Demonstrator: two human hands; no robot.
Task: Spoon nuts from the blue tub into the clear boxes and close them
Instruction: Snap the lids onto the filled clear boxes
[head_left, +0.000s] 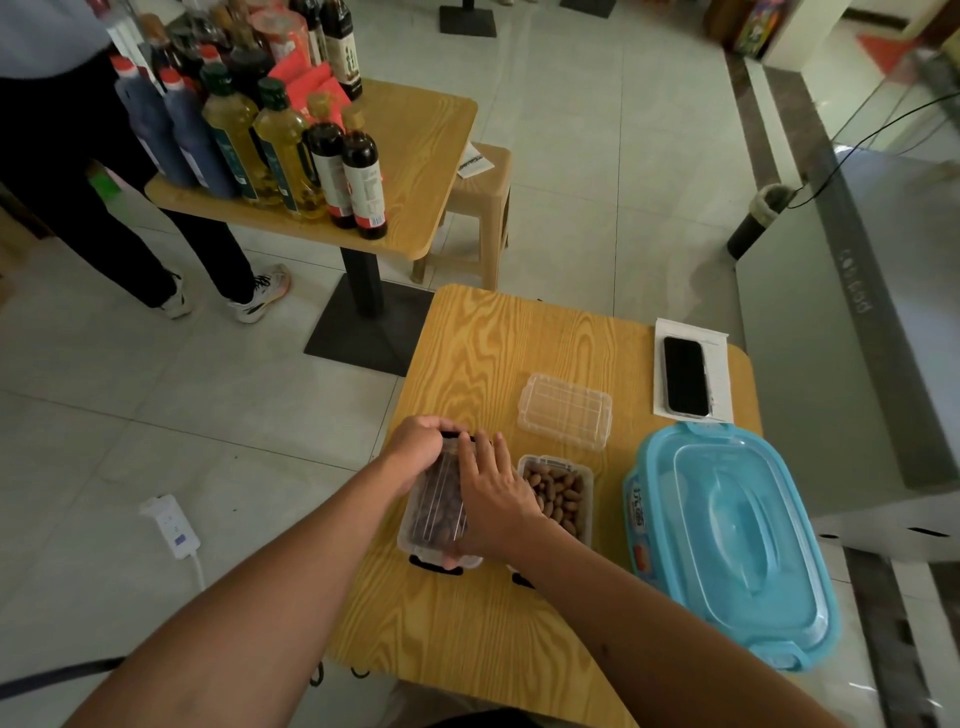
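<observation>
Clear plastic is what you have under both hands: a lidded box (439, 512) of nuts lying at the lower middle of the frame, on the left part of the wooden worktop (483, 623). Your left hand (418, 449) curls over the box's far end, fingers hooked round the black latch there. Your right hand (493, 496) lies flat on the lid with fingers straight and spread, pressing down along its right side. The two hands sit close together, both touching this one box.

Just beside it to the right stands a second clear box (563, 499), uncovered and filled with brown nuts. Its loose lid (565, 410) lies on the worktop further up the frame, apart from it. The blue tub (727, 540) rests at the lower right of the worktop, its lid on. Above the tub a dark phone (685, 375) lies on a white sheet (719, 364).

In the upper left of the frame another table (415, 156) carries a crowd of bottles (291, 150), and a person's legs (104, 223) stand beside it.
</observation>
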